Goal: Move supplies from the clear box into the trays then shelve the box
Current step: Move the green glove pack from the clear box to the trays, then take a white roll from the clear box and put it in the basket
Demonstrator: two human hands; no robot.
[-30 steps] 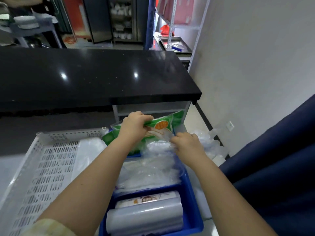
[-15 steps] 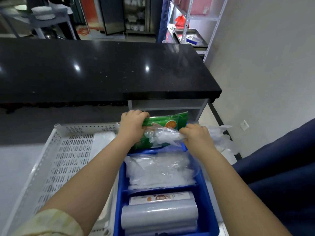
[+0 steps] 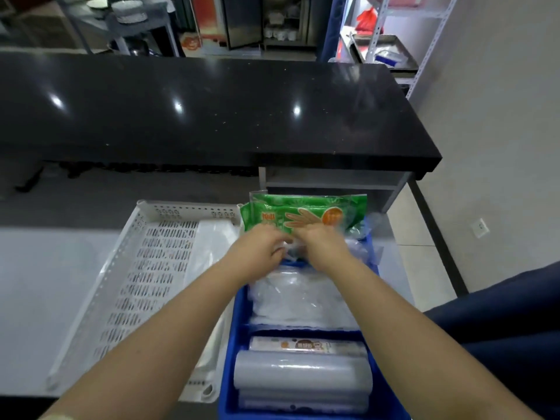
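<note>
A blue tray (image 3: 230, 344) lies in front of me with a white perforated tray (image 3: 127, 286) to its left. Green packets of gloves (image 3: 306, 212) stand upright at the blue tray's far end. In front of them my left hand (image 3: 257, 253) and my right hand (image 3: 321, 245) meet, both pinching a crumpled clear plastic bag (image 3: 292, 248). More clear bags (image 3: 300, 301) fill the tray's middle. Rolls of plastic film (image 3: 303, 374) and a labelled box (image 3: 306, 345) lie at its near end. The clear box is not in view.
A black counter (image 3: 212, 110) runs across just beyond the trays, with a grey shelf unit (image 3: 333, 181) under its right end. Loose clear plastic (image 3: 372, 253) lies right of the blue tray. A dark blue cushion (image 3: 500, 328) is at right. A white wall is further right.
My left hand has let go of the green packets, which now stand at the tray's far end. Both hands have come together low over the clear bag.
</note>
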